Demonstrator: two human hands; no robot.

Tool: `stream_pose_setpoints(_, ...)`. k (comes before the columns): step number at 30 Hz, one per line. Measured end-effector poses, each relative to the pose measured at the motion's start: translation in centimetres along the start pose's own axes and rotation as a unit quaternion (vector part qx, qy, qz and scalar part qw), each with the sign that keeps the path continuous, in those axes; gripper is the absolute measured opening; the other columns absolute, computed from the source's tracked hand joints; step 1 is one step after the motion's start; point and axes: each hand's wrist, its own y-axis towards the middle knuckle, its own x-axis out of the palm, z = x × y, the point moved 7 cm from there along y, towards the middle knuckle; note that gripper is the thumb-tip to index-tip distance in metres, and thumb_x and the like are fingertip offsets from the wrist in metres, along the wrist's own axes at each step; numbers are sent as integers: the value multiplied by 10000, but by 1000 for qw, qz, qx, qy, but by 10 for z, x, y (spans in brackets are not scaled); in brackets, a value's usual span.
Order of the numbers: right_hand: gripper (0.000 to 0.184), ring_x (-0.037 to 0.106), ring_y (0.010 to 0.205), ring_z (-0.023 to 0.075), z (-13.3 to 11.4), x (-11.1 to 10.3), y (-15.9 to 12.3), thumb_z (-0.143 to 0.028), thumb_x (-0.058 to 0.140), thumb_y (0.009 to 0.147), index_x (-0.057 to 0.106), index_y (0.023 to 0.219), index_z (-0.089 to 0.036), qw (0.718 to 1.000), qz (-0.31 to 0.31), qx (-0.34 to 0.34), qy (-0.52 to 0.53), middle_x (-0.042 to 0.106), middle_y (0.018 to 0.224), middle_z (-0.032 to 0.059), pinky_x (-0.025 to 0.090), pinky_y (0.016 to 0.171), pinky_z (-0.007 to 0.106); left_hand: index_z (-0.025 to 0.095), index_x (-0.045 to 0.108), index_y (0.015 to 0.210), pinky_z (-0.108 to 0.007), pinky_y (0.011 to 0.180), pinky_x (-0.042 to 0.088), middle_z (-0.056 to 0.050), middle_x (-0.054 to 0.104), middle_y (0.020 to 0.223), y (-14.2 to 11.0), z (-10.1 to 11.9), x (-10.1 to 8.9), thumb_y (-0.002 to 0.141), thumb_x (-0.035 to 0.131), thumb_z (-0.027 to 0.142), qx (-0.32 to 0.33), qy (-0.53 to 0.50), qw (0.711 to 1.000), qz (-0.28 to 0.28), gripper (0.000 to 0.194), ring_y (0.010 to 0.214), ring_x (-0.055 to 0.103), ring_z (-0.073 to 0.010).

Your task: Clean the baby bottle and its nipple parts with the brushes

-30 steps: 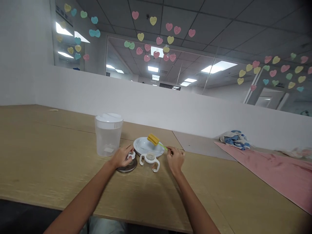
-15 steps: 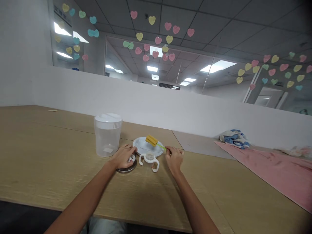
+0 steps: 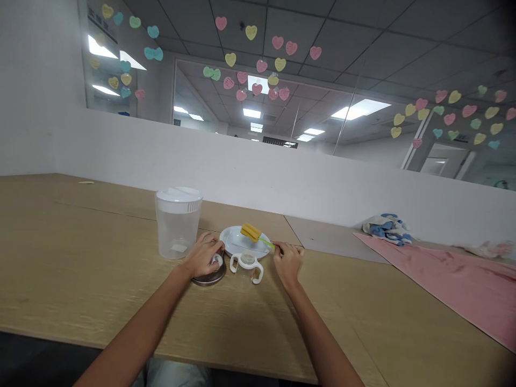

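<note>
My right hand (image 3: 289,262) pinches the thin green handle of a bottle brush with a yellow sponge head (image 3: 250,233). That sponge head is above a white plate (image 3: 227,236). My left hand (image 3: 205,255) is closed around a small white ring-shaped piece (image 3: 217,260), over a dark round metal dish (image 3: 209,279). Its fingers partly cover both. Between my hands, in front of the plate, stands a small clear baby bottle with two white handles (image 3: 246,264), its mouth uncovered.
Left of my left hand stands a tall translucent bucket with a white lid (image 3: 178,223). A pink cloth (image 3: 447,279) covers the table's right side, with a crumpled blue-and-white cloth (image 3: 387,230) at its back end. A white wall (image 3: 242,166) borders the table's far edge.
My left hand's fingers have shifted over the white ring-shaped piece. The sponge brush and my right hand have moved very slightly left; the bottle and plate stay in place.
</note>
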Motion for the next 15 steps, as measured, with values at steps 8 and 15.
stream_pose_setpoints(8, 280, 572, 698, 153, 0, -1, 0, -117, 443, 745, 706, 758, -213, 1000, -2, 6, -1, 715, 760, 11, 240, 745, 308, 199, 543, 923, -455, 955, 258, -55, 566, 856, -1, -2, 4, 620, 524, 259, -5, -14, 1000, -13, 310, 909, 473, -250)
stream_pose_setpoints(15, 281, 574, 704, 153, 0, 0, 0, -117, 440, 746, 704, 755, -212, 1000, -8, 11, -3, 717, 772, 16, 240, 755, 310, 191, 567, 910, -467, 948, 234, -39, 593, 797, 1, -1, 3, 618, 552, 274, -22, -9, 1000, -15, 304, 893, 476, -250)
